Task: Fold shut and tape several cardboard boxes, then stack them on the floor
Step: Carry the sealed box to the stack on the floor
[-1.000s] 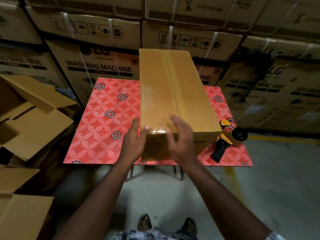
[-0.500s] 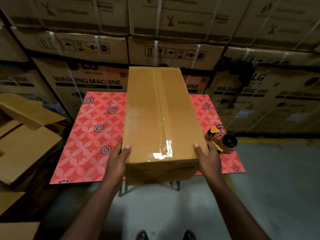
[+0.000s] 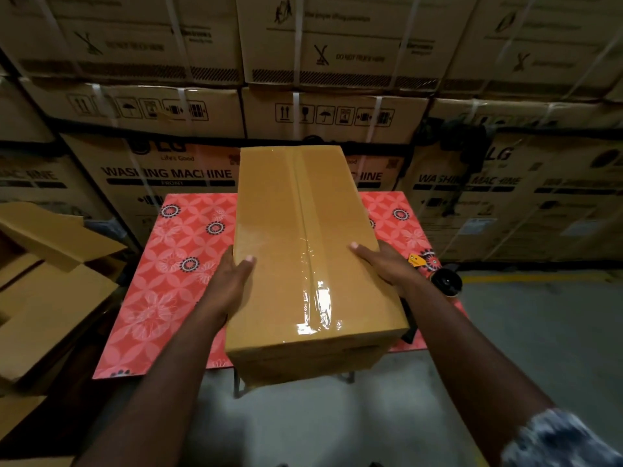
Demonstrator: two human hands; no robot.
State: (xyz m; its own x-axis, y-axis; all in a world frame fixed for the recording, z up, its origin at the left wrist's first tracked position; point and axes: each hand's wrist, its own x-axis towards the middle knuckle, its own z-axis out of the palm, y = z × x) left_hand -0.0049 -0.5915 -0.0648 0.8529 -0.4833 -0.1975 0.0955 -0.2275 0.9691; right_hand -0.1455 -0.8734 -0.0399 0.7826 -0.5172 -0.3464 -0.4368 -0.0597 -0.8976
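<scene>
A long taped cardboard box (image 3: 303, 237) is lifted over the red flowered table (image 3: 175, 281), with its near end past the table's front edge. Clear tape runs along its top seam and shines near me. My left hand (image 3: 231, 281) grips the box's left side with the thumb on top. My right hand (image 3: 387, 264) grips its right side, thumb on the top edge. A yellow and black tape dispenser (image 3: 441, 278) lies on the table by my right wrist, partly hidden.
Large strapped washing machine cartons (image 3: 168, 173) form a wall behind the table. Open, unfolded cardboard boxes (image 3: 43, 298) pile up at the left. Grey concrete floor (image 3: 539, 332) with a yellow line lies to the right and in front of me.
My hands moved from the box's near end to its two sides and took hold. The box has come up off the table and toward me.
</scene>
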